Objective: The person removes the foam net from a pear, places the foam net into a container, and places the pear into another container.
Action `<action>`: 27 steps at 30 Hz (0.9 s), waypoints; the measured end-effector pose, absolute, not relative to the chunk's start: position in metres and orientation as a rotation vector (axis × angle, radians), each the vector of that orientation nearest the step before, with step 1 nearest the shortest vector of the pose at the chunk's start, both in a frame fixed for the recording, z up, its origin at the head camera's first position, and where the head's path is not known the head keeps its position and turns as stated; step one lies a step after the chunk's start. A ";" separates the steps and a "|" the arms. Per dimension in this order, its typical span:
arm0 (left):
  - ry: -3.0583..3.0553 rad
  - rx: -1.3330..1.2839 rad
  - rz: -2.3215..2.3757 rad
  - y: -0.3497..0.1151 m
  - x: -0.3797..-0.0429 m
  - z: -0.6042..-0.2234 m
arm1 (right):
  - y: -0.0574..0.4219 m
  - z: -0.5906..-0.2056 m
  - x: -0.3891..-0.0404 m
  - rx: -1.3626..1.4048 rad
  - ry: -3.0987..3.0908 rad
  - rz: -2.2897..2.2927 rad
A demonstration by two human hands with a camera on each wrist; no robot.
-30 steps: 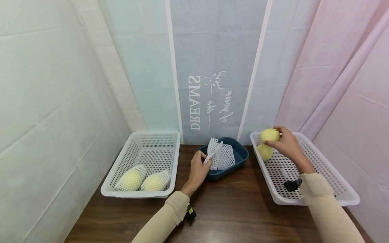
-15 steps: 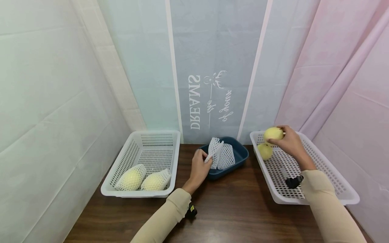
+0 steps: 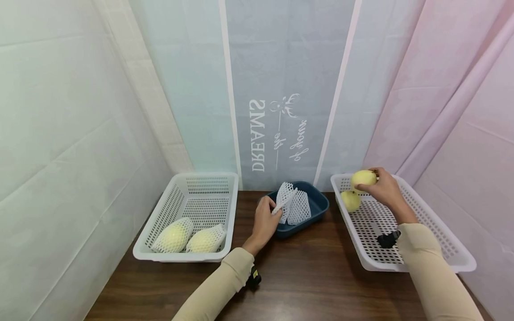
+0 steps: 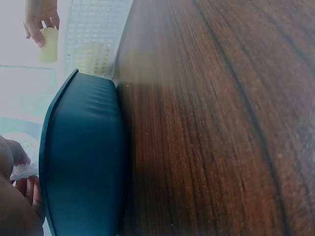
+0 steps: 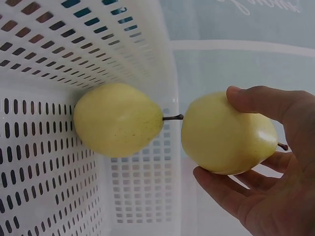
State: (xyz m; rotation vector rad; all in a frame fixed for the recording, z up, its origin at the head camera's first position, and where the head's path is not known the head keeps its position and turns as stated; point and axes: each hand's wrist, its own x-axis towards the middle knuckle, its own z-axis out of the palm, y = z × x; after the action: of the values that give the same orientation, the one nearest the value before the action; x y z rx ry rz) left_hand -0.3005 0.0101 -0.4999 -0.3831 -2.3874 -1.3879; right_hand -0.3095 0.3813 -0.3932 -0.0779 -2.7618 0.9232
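Observation:
With thumb and fingers my left hand (image 3: 266, 223) pinches a white foam net sleeve (image 3: 285, 196) over the dark blue tray (image 3: 320, 210). Another net sleeve (image 3: 299, 207) lies flat in that tray. Curled round a yellow pear (image 3: 363, 180), my right hand (image 3: 386, 191) holds it above the far left corner of the right white basket (image 3: 435, 229). The right wrist view shows the thumb on one side of the held pear (image 5: 224, 137) and fingers on the other. A second pear (image 5: 118, 120) sits in the basket, its stem toward the held one.
At left stands another white basket (image 3: 234, 196) with two net-wrapped pears (image 3: 173, 236) near its front. Everything rests on a dark wooden table (image 3: 297, 276), and a printed curtain (image 3: 281, 67) hangs close behind.
My right hand has drawn the held pear slightly to the right, away from the pear in the basket. The left hand has shifted slightly right, still pinching the net sleeve.

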 end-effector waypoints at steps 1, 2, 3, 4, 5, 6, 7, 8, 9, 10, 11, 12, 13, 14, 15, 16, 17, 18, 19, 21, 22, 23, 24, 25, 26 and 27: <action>-2.389 -0.380 -1.378 0.010 -0.301 -0.500 | 0.382 -0.394 -0.310 -0.086 -2.761 0.926; -2.393 -0.376 -1.367 0.011 -0.301 -0.500 | 0.383 -0.395 -0.310 -0.095 -2.761 0.931; -2.398 -0.371 -1.360 0.011 -0.301 -0.500 | 0.384 -0.396 -0.311 -0.102 -2.758 0.937; -2.403 -0.367 -1.353 0.011 -0.302 -0.501 | 0.384 -0.396 -0.311 -0.110 -2.753 0.944; -2.408 -0.363 -1.348 0.011 -0.302 -0.501 | 0.385 -0.397 -0.312 -0.120 -2.749 0.944; -2.413 -0.361 -1.343 0.012 -0.303 -0.501 | 0.387 -0.398 -0.313 -0.129 -2.744 0.942; -2.417 -0.360 -1.340 0.012 -0.303 -0.502 | 0.388 -0.399 -0.313 -0.137 -2.739 0.944; -2.420 -0.360 -1.337 0.012 -0.303 -0.502 | 0.389 -0.399 -0.314 -0.145 -2.735 0.944; -2.424 -0.359 -1.335 0.012 -0.303 -0.502 | 0.390 -0.400 -0.314 -0.152 -2.732 0.944; -2.429 -0.360 -1.331 0.012 -0.304 -0.502 | 0.391 -0.400 -0.314 -0.158 -2.730 0.944; -2.433 -0.359 -1.328 0.012 -0.304 -0.502 | 0.392 -0.401 -0.314 -0.164 -2.730 0.945; -2.437 -0.359 -1.325 0.012 -0.304 -0.503 | 0.393 -0.401 -0.315 -0.168 -2.729 0.949; -2.441 -0.360 -1.322 0.012 -0.304 -0.503 | 0.394 -0.402 -0.314 -0.172 -2.730 0.951; -2.446 -0.360 -1.319 0.012 -0.304 -0.504 | 0.395 -0.402 -0.314 -0.177 -2.732 0.952; -2.451 -0.362 -1.315 0.012 -0.304 -0.504 | 0.395 -0.402 -0.313 -0.182 -2.735 0.953; -2.453 -0.366 -1.311 0.012 -0.304 -0.504 | 0.396 -0.403 -0.313 -0.184 -2.736 0.952; -2.455 -0.370 -1.304 0.012 -0.304 -0.504 | 0.397 -0.403 -0.313 -0.190 -2.737 0.950; -2.455 -0.375 -1.299 0.012 -0.304 -0.504 | 0.398 -0.403 -0.313 -0.193 -2.737 0.950; -2.456 -0.382 -1.295 0.012 -0.304 -0.504 | 0.398 -0.404 -0.313 -0.198 -2.737 0.948; -2.459 -0.396 -1.287 0.012 -0.304 -0.504 | 0.399 -0.404 -0.313 -0.207 -2.737 0.954; -2.461 -0.400 -1.284 0.012 -0.304 -0.504 | 0.400 -0.405 -0.313 -0.208 -2.735 0.957; -2.464 -0.406 -1.283 0.012 -0.305 -0.504 | 0.400 -0.405 -0.313 -0.212 -2.736 0.958; -2.469 -0.411 -1.282 0.012 -0.305 -0.504 | 0.401 -0.406 -0.312 -0.215 -2.737 0.957; -2.474 -0.416 -1.282 0.012 -0.306 -0.503 | 0.401 -0.406 -0.312 -0.218 -2.739 0.957; -2.479 -0.423 -1.279 0.013 -0.306 -0.503 | 0.402 -0.407 -0.312 -0.221 -2.741 0.956; -2.483 -0.429 -1.277 0.013 -0.306 -0.503 | 0.403 -0.408 -0.312 -0.225 -2.744 0.953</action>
State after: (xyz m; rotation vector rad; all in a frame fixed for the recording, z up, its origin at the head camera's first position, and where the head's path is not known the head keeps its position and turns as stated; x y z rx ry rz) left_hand -0.3062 0.0130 -0.5035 -0.4294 -2.4832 -1.2768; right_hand -0.3117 0.4032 -0.4080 -0.2251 -2.7438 0.9531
